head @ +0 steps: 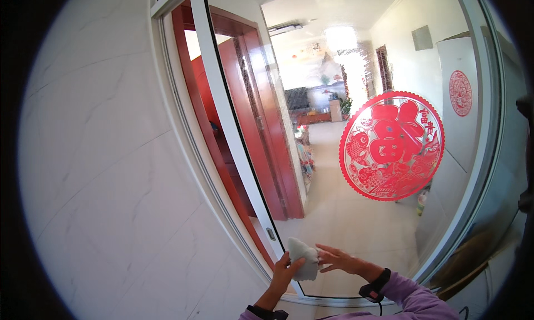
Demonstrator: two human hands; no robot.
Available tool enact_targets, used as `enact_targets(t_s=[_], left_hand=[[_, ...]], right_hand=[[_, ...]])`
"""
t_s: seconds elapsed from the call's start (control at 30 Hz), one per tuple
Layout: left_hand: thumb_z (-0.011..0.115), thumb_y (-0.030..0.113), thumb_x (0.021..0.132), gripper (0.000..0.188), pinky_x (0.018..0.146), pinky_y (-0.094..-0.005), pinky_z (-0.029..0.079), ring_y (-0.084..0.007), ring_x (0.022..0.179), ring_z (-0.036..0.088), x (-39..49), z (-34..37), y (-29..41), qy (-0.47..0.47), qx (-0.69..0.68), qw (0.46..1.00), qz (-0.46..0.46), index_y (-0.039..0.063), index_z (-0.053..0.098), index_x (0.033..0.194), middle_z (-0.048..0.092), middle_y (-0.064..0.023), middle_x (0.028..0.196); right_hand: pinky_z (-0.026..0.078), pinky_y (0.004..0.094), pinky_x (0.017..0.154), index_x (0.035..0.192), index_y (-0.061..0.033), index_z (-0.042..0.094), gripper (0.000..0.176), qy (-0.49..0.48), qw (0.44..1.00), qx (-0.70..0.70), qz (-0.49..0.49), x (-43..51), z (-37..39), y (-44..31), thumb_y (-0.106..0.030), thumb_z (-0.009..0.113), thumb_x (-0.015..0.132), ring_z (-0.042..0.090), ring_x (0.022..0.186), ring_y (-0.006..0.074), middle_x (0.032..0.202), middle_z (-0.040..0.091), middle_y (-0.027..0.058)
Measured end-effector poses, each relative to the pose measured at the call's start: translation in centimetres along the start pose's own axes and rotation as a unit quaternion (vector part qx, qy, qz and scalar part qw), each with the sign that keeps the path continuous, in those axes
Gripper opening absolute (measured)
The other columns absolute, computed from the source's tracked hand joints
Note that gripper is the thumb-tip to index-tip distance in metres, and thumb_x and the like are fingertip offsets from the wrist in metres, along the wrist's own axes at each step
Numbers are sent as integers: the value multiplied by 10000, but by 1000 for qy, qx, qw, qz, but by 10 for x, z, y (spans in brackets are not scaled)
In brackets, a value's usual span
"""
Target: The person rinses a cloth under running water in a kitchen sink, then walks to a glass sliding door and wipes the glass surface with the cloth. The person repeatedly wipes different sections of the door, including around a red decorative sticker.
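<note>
My left hand (285,274) grips a folded pale grey-green cloth (306,265), its thumb lying across the front. Close by the cloth's right edge is my right hand (340,261), fingers spread; whether they touch the fabric is hard to tell. Both hands are low in front of a white-framed sliding glass door (333,220). A round red paper-cut style decoration (392,147) with fish and characters is on the pane, above and right of my hands. Smeary streaks show on the upper glass.
A recessed door pull (270,234) sits in the white door stile, just above my left hand. Left of the frame runs a marble-patterned tiled wall (100,153). Through the glass appear a red wooden door frame (271,132), a tiled floor (358,224) and a television (297,99).
</note>
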State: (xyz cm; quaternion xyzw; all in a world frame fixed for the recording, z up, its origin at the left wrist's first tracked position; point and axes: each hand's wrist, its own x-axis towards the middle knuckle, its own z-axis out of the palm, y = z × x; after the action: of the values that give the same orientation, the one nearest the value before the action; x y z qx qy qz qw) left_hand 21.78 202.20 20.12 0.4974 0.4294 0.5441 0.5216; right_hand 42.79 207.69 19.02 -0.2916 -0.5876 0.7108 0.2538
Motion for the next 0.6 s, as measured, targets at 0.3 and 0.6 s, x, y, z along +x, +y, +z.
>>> enact_targets(t_s=[0.3, 0.6], left_hand=[[576, 170, 853, 508, 938, -316, 405, -195, 1103, 500, 6, 35, 35, -225, -36, 973, 38, -15, 417, 1299, 530, -114, 1180], [539, 279, 839, 554, 917, -388, 461, -281, 1076, 554, 44, 53, 30, -169, -293, 938, -73, -21, 400, 1283, 550, -167, 1170]], right_hand=[[417, 352, 974, 1429, -67, 277, 564, 23, 998, 31, -51, -51, -7, -46, -390, 395, 982, 455, 1192, 179, 1335, 432, 76], [529, 332, 823, 1377, -76, 358, 473, 211, 976, -29, -55, -94, -29, -35, -282, 472, 967, 534, 1092, 182, 1241, 514, 88]])
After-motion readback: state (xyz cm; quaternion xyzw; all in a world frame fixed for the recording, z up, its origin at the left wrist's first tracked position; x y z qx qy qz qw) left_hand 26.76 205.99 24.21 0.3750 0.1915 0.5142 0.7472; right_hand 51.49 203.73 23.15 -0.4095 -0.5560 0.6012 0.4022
